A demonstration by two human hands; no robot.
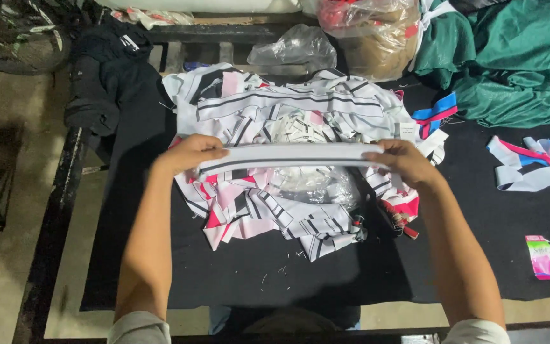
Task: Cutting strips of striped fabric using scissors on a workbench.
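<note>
Pink sachet (543, 257) right of hands (192, 153)

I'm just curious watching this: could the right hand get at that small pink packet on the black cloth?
Probably yes. The packet lies alone on the black cloth, right of the right hand, with nothing between them. But that hand and the left hand hold a white strip.
</note>
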